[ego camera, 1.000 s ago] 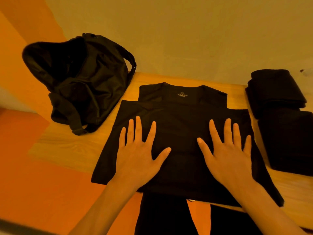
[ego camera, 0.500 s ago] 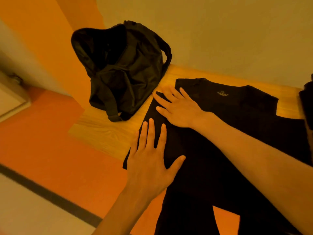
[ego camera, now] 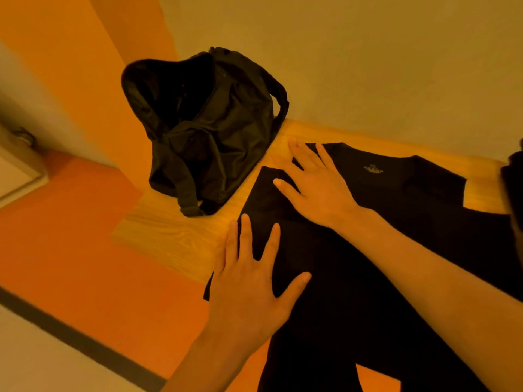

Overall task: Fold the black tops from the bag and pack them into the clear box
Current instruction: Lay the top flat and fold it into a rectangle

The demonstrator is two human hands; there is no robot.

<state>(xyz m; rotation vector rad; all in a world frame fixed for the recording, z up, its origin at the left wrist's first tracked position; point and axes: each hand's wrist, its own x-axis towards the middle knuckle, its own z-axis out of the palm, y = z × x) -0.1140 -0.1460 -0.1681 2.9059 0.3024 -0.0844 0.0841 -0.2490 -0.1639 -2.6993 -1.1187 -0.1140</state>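
Both hands lie flat and open on the cloth, fingers straight and fanned, holding nothing. My left hand (ego camera: 249,290) presses palm down on the near-left part of the black top (ego camera: 368,250), thumb out to the right, its outer fingers along the fabric's left edge beside bare wood. My right hand (ego camera: 314,188) reaches across from the right, its forearm passing over the garment's middle. It rests palm down on the far-left corner, where a sleeve or side panel looks folded inward. Its longest fingertips extend past the fabric onto the wood. The two hands are apart, the left nearer to me.

The black top is spread on the wooden tabletop (ego camera: 169,230), neckline pointing away from me, with a small pale printed label (ego camera: 373,168) showing inside the collar. Its near-left corner reaches the tabletop's front edge. Just left of the top, at the back of the tabletop against the wall (ego camera: 368,66), the black bag (ego camera: 209,131) sits slumped with its mouth gaping and a strap curving over its right side. It is near my right fingertips but not touching them. At the far right edge of the view a dark pile (ego camera: 512,179) is cut off and blurred; I cannot tell what it is. Below the tabletop lies an orange floor (ego camera: 85,236) crossed by a dark stripe (ego camera: 70,338).
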